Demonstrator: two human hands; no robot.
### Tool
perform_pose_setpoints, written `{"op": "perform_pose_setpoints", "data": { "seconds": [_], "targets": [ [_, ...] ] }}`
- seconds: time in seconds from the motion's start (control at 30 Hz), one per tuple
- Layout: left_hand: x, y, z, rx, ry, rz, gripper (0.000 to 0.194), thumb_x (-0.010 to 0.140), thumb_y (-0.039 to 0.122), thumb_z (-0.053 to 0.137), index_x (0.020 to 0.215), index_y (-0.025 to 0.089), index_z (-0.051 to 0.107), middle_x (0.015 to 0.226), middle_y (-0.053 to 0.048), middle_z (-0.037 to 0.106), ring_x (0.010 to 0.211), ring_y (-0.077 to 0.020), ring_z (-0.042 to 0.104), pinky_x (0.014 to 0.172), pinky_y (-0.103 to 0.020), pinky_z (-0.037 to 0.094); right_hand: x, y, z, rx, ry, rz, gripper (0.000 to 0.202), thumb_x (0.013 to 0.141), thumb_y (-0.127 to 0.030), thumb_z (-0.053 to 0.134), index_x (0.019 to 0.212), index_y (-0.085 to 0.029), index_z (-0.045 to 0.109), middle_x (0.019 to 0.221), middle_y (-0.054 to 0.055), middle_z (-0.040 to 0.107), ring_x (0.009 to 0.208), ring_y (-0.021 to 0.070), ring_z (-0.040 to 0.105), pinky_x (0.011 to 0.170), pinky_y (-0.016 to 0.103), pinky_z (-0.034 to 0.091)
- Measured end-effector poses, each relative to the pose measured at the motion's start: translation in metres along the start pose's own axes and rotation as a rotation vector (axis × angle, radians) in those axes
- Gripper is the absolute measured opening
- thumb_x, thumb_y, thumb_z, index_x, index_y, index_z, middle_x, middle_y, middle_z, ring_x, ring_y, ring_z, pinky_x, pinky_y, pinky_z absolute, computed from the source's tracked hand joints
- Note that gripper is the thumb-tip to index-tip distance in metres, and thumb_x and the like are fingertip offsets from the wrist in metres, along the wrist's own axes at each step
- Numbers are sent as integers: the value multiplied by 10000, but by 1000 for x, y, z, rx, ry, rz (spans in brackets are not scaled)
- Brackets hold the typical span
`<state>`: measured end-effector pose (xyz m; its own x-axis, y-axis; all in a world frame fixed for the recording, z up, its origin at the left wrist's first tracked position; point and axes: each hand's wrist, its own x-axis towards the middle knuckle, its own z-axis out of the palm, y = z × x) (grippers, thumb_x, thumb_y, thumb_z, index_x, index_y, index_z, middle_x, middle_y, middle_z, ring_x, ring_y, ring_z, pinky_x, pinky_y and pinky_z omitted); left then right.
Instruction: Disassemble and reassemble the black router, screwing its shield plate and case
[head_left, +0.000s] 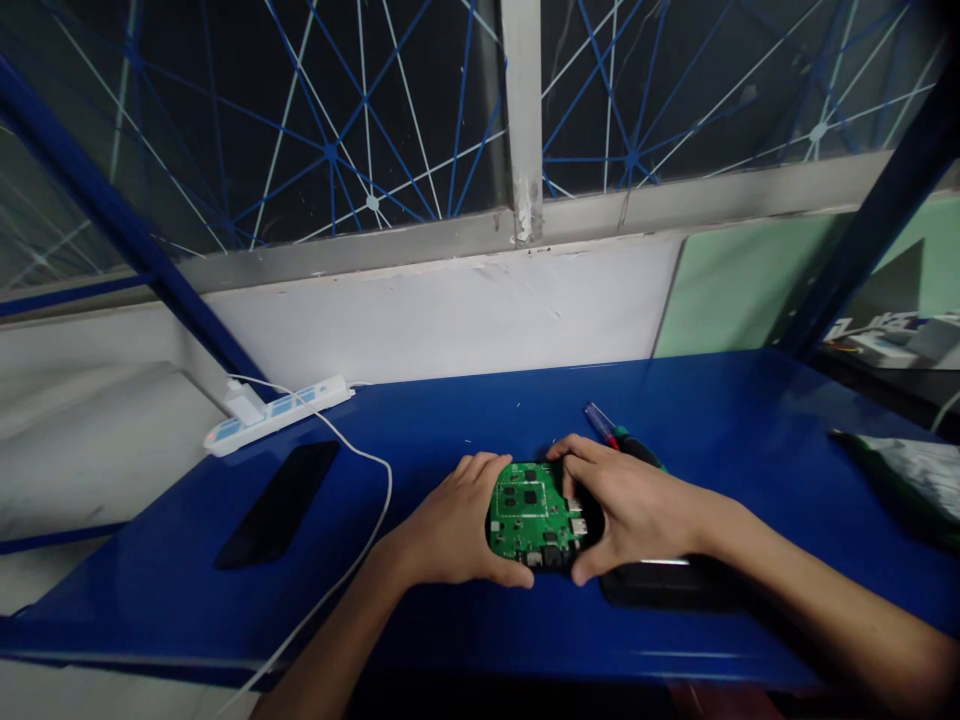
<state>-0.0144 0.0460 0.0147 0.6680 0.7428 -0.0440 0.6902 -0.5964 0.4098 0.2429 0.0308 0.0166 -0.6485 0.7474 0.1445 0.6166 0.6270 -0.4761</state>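
A green circuit board (525,510) with chips and metal port sockets lies face up between my two hands, apparently in a dark casing whose edge shows at its right. My left hand (461,525) curls round the left side, its thumb along the near edge. On the opposite side my right hand (630,505) grips the right edge, thumb in front and fingers at the back. Just behind my right hand are a screwdriver with a green and black handle (637,450) and a red tool with a clear end (600,422), both partly covered.
A black flat object (675,585) lies under my right forearm. To the left are a dark slab (279,505), a white power strip (281,412) with a plug, and a white cable (382,490). A silvery bag (904,475) sits at the right of the blue table (450,640).
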Motion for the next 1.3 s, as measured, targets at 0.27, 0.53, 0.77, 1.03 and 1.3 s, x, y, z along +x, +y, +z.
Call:
{"op": "perform_pose_setpoints", "data": {
  "seconds": [0.27, 0.53, 0.77, 1.03, 1.3],
  "targets": [
    [-2, -2, 3, -53, 76, -1, 1090, 494, 539, 874, 1385, 191, 352, 1340, -169, 499, 1236, -414, 501, 1006, -588, 463, -1, 0, -10, 47, 30, -61, 524, 682, -490, 819, 1051, -199, 588, 1300, 105, 565, 1159, 282, 576, 991, 453, 498],
    [-4, -2, 3, -131, 81, -48, 1147, 473, 533, 904, 1420, 216, 341, 1353, -162, 486, 1254, -427, 493, 1026, -598, 443, -4, 3, -8, 0, 49, -68, 675, 698, -239, 723, 1336, -199, 503, 1344, 109, 594, 1203, 275, 605, 1053, 435, 488],
    [-9, -8, 3, -384, 68, -90, 1426, 498, 455, 936, 1567, 246, 16, 1560, -231, 266, 1408, -480, 331, 1101, -676, 338, -2, 9, -5, 25, 162, -19, 747, 696, -295, 711, 1391, -193, 456, 1349, 116, 625, 1175, 296, 641, 1011, 441, 527],
    [-13, -10, -8, -304, 238, 48, 1151, 723, 342, 838, 1568, 351, 57, 1630, -140, 187, 1462, -431, 271, 1159, -680, 294, -3, 10, -10, -7, 246, 12, 767, 714, -348, 712, 1414, -230, 421, 1412, 108, 595, 1254, 325, 603, 1073, 521, 481],
    [-2, -16, -2, 0, 365, 184, 1087, 726, 313, 811, 1558, 327, 112, 1576, -119, 329, 1439, -401, 327, 1157, -638, 328, -1, 7, -8, 20, 262, -59, 708, 768, -246, 647, 1430, -238, 395, 1454, 122, 506, 1315, 303, 531, 1095, 502, 472]
  ]
}}
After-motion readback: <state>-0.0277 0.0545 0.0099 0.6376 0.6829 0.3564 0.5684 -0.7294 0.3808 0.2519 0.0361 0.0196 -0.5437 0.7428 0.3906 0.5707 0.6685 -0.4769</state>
